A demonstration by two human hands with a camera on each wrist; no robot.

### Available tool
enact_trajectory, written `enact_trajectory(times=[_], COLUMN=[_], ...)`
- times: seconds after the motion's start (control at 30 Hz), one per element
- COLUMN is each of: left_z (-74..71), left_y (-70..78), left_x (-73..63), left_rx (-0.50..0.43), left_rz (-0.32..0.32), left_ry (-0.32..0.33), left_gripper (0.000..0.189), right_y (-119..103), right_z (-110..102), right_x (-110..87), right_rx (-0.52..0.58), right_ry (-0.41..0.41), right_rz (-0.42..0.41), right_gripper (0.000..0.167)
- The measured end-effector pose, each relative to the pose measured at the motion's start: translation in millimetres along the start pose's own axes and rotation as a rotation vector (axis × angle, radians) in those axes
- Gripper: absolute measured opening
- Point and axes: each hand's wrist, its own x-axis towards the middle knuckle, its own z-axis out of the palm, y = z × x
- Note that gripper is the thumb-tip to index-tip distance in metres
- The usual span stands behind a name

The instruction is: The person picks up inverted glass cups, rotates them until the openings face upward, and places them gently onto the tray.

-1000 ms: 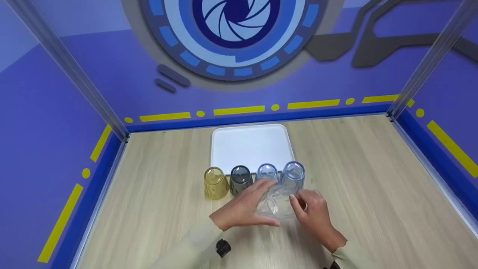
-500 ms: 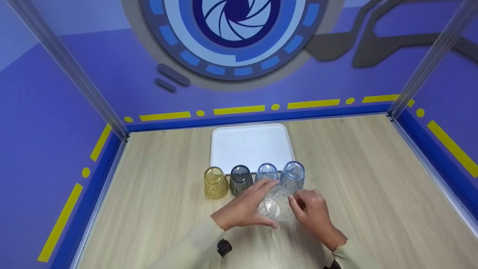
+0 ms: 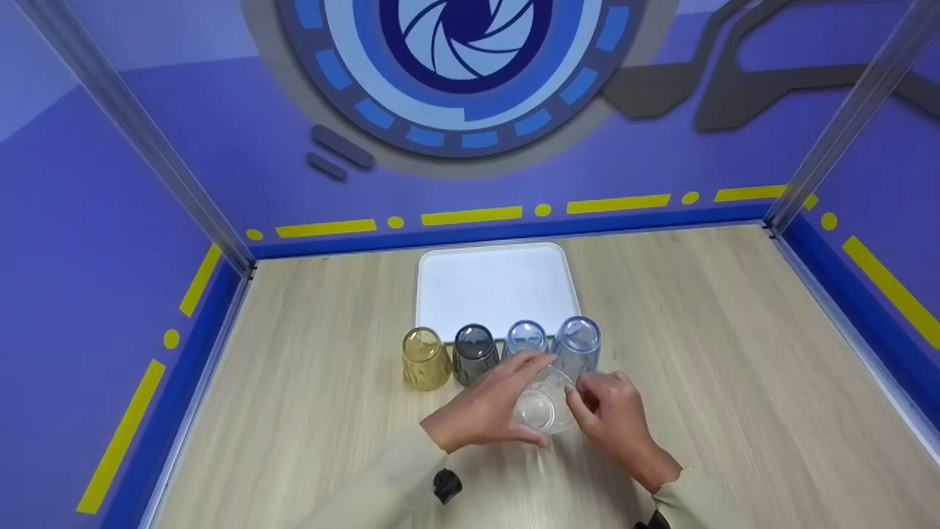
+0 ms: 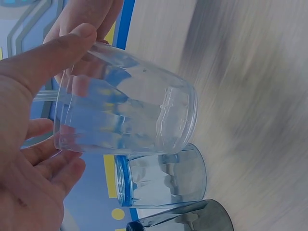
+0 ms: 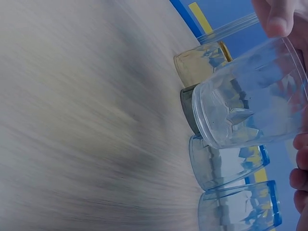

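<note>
A clear faceted glass (image 3: pixel 540 413) is held above the table, mouth up and slightly tilted. Around its left side my left hand (image 3: pixel 477 408) grips it between thumb and fingers. My right hand (image 3: pixel 615 422), fingers curled, pinches its rim from the right; some of those fingertips are hidden. In the left wrist view the clear glass (image 4: pixel 130 110) has its base toward the table. Just behind stand upside-down glasses in a row: yellow (image 3: pixel 424 360), dark grey (image 3: pixel 475 360), light blue (image 3: pixel 526 338) and another light blue (image 3: pixel 578 345). My left fingers partly cover the nearer light blue one.
A white tray (image 3: pixel 496 290) lies behind the row, against the back of the wooden table (image 3: pixel 316 404). Purple-blue panels (image 3: pixel 139 220) enclose the table at the back and sides, with metal posts at the corners.
The clear glass, blurred one second ago, now shows sharply with its base circle in view, turned more upright. My left hand has shifted slightly right; my right hand stays nearly in place.
</note>
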Motion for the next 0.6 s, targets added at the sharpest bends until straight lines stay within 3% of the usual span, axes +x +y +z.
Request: enact_trajectory(times=[0.6], left_z=[1.3], left_y=[1.6], left_x=[1.5], left_rx=[0.046], left_rz=[-0.04], left_ry=[-0.017], left_gripper=[0.103], right_y=[-0.9], right_z=[0.8], right_x=[2.0], right_rx=[0.01], right_ry=[0.01], right_rz=[0.003], right_gripper=[0.033])
